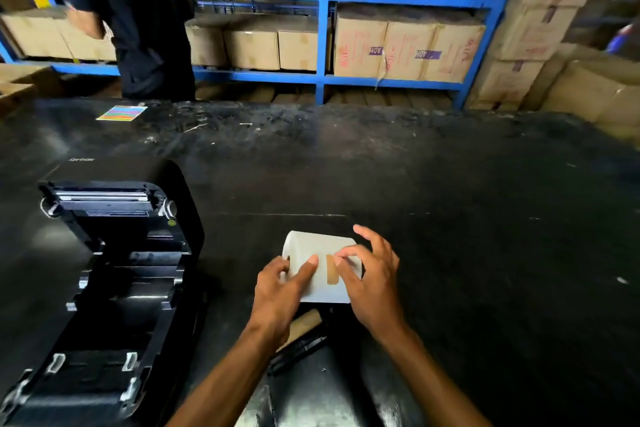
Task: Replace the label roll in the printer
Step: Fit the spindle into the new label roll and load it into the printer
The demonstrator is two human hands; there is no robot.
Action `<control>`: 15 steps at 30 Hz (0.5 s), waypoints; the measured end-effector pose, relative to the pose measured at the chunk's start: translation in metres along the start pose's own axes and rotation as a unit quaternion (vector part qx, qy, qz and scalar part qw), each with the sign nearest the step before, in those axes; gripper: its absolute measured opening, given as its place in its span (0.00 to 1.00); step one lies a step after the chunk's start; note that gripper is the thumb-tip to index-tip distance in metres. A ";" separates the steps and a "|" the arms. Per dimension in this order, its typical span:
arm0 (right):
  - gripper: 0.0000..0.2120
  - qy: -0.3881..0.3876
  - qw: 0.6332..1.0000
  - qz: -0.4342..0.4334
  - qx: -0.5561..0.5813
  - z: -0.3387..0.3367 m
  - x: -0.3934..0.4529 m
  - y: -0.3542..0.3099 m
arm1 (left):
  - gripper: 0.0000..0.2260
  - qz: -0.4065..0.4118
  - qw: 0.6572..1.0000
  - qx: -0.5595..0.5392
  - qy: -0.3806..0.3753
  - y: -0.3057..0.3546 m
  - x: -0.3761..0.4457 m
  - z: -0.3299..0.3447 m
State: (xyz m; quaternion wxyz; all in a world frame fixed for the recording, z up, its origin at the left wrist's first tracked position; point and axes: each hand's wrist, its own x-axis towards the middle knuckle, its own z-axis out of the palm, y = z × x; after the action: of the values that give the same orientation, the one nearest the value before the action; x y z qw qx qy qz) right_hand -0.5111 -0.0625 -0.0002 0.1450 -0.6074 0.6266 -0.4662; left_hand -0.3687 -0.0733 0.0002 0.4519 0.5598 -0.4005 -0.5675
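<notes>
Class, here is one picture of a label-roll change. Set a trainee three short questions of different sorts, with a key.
1. True or false: the printer lid is shut.
2. What is stuck on the roll? A tape strip; B barcode; C rubber band.
3. Fill in: the left hand and right hand are both on the ____.

Key: 1 false, it is open; 2 A, tape strip; 3 roll.

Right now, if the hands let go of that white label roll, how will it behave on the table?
The label roll lies on its side, so it would probably roll. It looks full and tightly wound, likely stiff. The tape strip seems to hold the end down, so unwinding is unlikely.
</notes>
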 end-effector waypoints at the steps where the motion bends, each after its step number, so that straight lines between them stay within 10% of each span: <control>1: 0.04 -0.008 1.000 0.004 0.009 0.000 -0.003 -0.001 | 0.18 -0.013 1.000 -0.006 -0.003 0.002 -0.003 0.001; 7: 0.10 0.056 0.979 0.076 0.178 -0.009 -0.032 0.005 | 0.23 -0.120 0.989 -0.084 0.011 0.015 -0.013 -0.001; 15: 0.11 -0.090 0.973 0.201 -0.065 0.003 -0.080 0.102 | 0.13 -0.128 0.984 -0.118 0.043 -0.003 -0.021 -0.032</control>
State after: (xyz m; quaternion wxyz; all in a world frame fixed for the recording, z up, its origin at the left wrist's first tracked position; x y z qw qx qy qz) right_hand -0.5557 -0.0096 -0.1101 0.2519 -0.5162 0.7494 -0.3295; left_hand -0.3380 -0.0512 0.0017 0.4549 0.5736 -0.2357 -0.6392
